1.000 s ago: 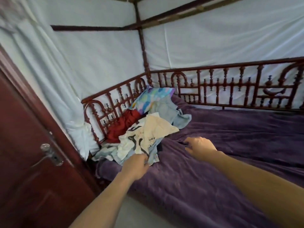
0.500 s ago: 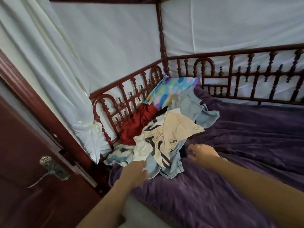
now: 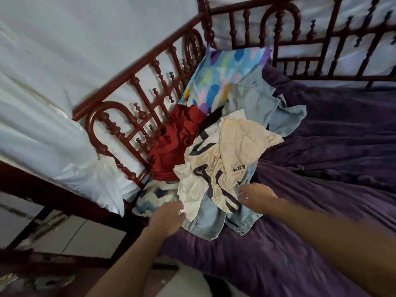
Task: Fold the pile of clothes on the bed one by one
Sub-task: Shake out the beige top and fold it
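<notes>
A loose pile of clothes lies in the bed's near left corner on the purple bedspread (image 3: 321, 168). On top is a cream shirt (image 3: 231, 155) with dark stripes and a small print. Under it lie a light blue denim piece (image 3: 212, 221), a red garment (image 3: 173, 142) against the rail, and a pale blue shirt (image 3: 270, 103) behind. My left hand (image 3: 167, 217) pinches the cream shirt's white near edge. My right hand (image 3: 257, 198) rests with bent fingers on the shirt's near right edge; whether it grips the cloth is unclear.
A colourful pillow (image 3: 227, 69) leans in the corner behind the pile. Dark red carved wooden rails (image 3: 137, 116) run along the left and back sides. A white curtain (image 3: 64, 103) hangs outside the rails. A patterned white and blue cloth (image 3: 154, 198) lies by the left rail.
The view has moved closer and tilted down onto the pile. My right hand has moved left from the bedspread onto the cream shirt's edge. My left hand stays at the pile's near edge.
</notes>
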Available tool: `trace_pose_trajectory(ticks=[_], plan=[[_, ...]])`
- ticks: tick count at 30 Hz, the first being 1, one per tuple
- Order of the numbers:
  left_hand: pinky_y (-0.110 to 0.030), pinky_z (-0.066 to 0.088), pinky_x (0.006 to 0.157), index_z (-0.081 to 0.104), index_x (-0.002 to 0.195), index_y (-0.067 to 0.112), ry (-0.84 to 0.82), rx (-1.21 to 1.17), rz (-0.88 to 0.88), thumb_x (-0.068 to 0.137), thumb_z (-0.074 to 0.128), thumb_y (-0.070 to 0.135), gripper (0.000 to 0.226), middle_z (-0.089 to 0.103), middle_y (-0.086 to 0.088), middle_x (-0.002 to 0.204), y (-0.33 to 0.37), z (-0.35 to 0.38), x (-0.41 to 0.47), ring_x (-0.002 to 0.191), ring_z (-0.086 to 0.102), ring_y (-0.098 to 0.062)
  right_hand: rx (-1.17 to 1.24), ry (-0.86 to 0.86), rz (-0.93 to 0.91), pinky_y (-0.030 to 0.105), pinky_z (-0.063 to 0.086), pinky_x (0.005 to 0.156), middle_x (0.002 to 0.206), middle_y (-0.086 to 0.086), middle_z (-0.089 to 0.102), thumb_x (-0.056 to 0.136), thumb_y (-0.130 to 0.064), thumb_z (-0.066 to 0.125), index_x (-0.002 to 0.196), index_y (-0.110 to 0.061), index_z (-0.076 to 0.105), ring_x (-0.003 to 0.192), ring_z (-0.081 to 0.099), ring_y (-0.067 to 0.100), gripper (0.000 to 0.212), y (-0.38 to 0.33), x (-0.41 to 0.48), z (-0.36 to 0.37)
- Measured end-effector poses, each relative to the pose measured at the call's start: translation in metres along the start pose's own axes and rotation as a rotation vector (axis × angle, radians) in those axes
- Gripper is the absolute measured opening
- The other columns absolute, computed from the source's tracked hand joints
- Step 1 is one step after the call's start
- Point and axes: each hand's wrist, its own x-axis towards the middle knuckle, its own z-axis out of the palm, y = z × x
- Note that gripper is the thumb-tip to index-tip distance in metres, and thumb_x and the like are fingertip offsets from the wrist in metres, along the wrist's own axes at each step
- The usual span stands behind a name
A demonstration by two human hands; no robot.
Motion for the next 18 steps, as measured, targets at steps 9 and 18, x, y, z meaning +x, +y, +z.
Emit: trace_pose_trajectory(ticks=[9, 18], plan=[[-0.034, 0.047, 0.084, 0.059, 0.119, 0.015, -0.159, 0.114, 0.256, 0.092, 0.051, 0.029, 0.031, 0.058, -0.007, 0.118, -0.056, 0.013, 0.219, 0.107, 0.057, -0.025, 0.211, -0.143, 0.326, 0.033, 0.050, 0.082, 0.118, 0.000, 0.063, 0.093, -0.036, 0.051, 0.122, -0.026, 0.057, 0.106, 0.061, 0.024, 0.032, -0.035, 0.122, 0.085], [-0.041, 0.041, 0.086, 0.057, 0.122, 0.018, 0.022, 0.208, 0.533, 0.090, 0.055, 0.043, 0.041, 0.054, -0.007, 0.117, -0.037, 0.063, 0.344, 0.109, 0.051, -0.029, 0.322, -0.008, 0.644, 0.033, 0.041, 0.065, 0.100, 0.003, 0.057, 0.090, -0.056, 0.051, 0.101, -0.017, 0.053, 0.090, 0.062, 0.027, 0.041, -0.075, 0.210, 0.168]])
